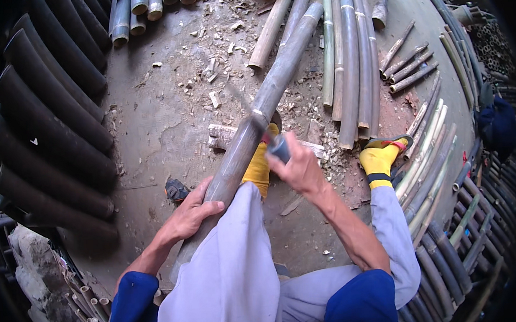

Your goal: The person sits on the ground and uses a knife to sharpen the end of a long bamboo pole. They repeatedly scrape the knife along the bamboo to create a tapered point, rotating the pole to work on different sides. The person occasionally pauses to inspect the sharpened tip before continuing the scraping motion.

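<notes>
A long thick bamboo pole point(234, 160) slants up from beside my raised leg to the far middle. My left hand point(191, 214) is wrapped around its lower part, thumb on top. My right hand point(303, 165) is closed on the blue-grey handle point(278, 149) of a bladed hand tool. Its thin blade point(242, 101), smeared by motion, lies across the pole near a pale node ring; whether it is a knife or a saw I cannot tell. A short chunk of bamboo or wood point(222, 136) lies on the ground behind the pole.
Wood chips point(216, 98) litter the ground. Long bamboo poles point(350, 67) lie at the far right, beside short bamboo pieces point(412, 69). Dark curved pipe-like lengths point(55, 126) are stacked at left. My yellow-socked foot point(378, 159) rests at right, near more poles.
</notes>
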### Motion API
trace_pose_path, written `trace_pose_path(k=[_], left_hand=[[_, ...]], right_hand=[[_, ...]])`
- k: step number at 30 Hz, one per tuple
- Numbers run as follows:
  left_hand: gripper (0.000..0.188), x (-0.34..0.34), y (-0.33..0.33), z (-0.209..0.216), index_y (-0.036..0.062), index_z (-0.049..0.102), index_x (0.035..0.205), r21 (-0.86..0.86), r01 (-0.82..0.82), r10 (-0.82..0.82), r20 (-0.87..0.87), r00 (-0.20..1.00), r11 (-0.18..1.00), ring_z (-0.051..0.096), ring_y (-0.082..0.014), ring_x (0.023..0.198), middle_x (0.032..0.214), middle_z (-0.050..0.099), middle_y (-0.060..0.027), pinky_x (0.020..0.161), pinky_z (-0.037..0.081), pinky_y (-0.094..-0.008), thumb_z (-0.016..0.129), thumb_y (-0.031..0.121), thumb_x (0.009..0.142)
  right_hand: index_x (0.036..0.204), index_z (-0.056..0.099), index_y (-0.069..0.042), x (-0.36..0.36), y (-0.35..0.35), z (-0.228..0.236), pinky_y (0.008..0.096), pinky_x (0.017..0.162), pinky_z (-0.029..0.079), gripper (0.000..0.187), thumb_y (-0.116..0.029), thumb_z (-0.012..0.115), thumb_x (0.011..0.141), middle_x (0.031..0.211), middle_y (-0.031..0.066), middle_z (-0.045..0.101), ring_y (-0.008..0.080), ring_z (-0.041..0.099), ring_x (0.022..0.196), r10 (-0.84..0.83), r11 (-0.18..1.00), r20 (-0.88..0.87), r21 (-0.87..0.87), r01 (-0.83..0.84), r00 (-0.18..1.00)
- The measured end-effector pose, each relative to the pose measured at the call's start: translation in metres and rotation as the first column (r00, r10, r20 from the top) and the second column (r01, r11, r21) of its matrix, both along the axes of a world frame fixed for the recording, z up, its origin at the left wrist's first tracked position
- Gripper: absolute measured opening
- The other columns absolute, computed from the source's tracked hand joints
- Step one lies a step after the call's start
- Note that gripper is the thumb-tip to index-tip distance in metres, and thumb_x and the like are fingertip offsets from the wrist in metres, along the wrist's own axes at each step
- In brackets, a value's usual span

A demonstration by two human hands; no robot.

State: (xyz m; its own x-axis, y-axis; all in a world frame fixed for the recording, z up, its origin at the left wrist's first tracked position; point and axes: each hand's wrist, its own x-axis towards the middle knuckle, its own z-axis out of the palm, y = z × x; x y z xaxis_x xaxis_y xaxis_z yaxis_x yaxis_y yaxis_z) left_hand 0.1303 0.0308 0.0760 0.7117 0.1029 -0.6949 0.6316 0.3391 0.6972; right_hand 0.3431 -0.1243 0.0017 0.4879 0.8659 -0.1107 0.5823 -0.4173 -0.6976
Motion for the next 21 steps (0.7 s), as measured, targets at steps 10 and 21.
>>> trace_pose_path(k=[10,21], left_hand=[[0.071,0.003,-0.009,-0.007,-0.0023,0.037,0.133,0.184,0.009,0.003,-0.067,0.998,0.983,0.047,-0.0202,0.111,0.124,0.048,-0.0142,0.096,0.037,-0.0319,0.064,0.035,0.079],[0.061,-0.004,-0.009,-0.010,-0.0018,0.046,0.127,-0.044,-0.084,0.077,-0.140,0.987,0.995,0.053,-0.0158,0.099,0.111,0.057,-0.0092,0.087,0.041,-0.0290,0.061,0.036,0.082]], right_hand=[[0.088,0.044,-0.003,0.001,-0.008,0.003,0.0414,0.049,0.054,0.033,-0.028,0.064,0.083,0.063,0.0200,0.060,0.0332,0.064,0.054,0.021,1.000,0.113,0.019,-0.024,0.993],[0.089,0.043,-0.005,0.006,-0.013,-0.006,0.0363,0.045,0.056,0.027,-0.024,0.060,0.085,0.063,0.0167,0.060,0.0284,0.063,0.052,0.046,0.999,0.159,-0.035,-0.041,0.986]])
